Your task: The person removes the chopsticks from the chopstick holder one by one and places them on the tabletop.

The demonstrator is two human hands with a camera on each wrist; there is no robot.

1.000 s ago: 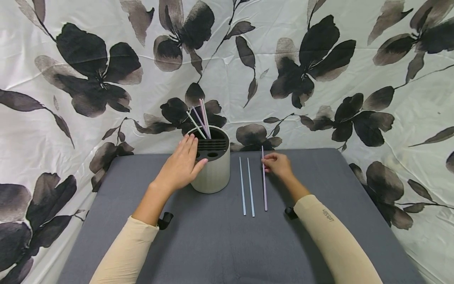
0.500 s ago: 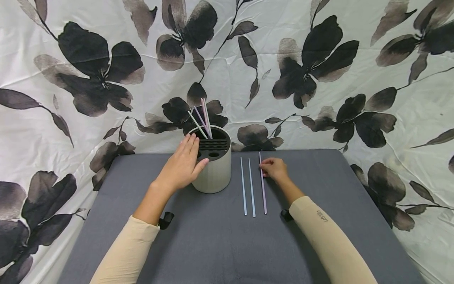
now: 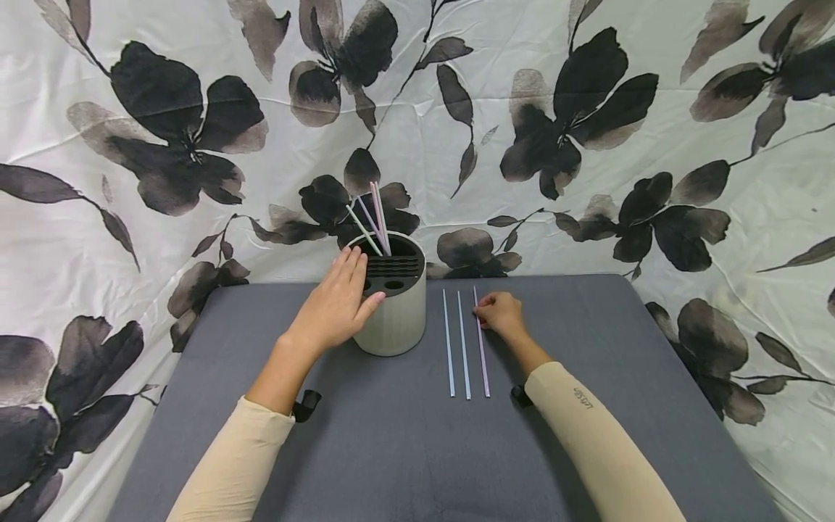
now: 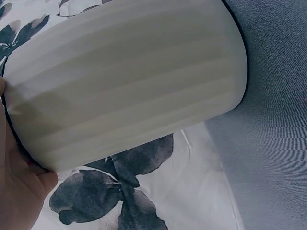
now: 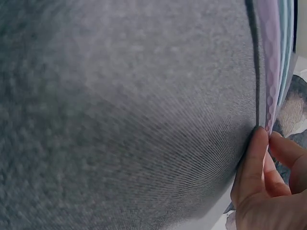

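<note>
My left hand (image 3: 331, 301) rests with straight fingers against the rim and side of a pale round holder (image 3: 398, 322) with a black slotted top. In the left wrist view the holder's ribbed wall (image 4: 129, 91) fills much of the frame, fingers at its rim. My right hand (image 3: 502, 315) pinches a thin purple stick (image 3: 483, 355) near its far end, between thumb and fingertips. The stick lies low along the table, to the right of two light blue sticks (image 3: 449, 348). The right wrist view shows the purple stick (image 5: 271, 57) running up from the pinching fingers (image 5: 256, 158).
Several thin sticks (image 3: 378, 217), white, purple and pink, stand in the back opening of the holder. All of this is on a grey cloth-covered table (image 3: 417, 457). A white curtain with dark flowers (image 3: 483, 145) hangs behind its far edge.
My right hand has moved left and a little toward me, lowering the purple stick to the table beside the blue ones. The left hand has stayed on the holder.
</note>
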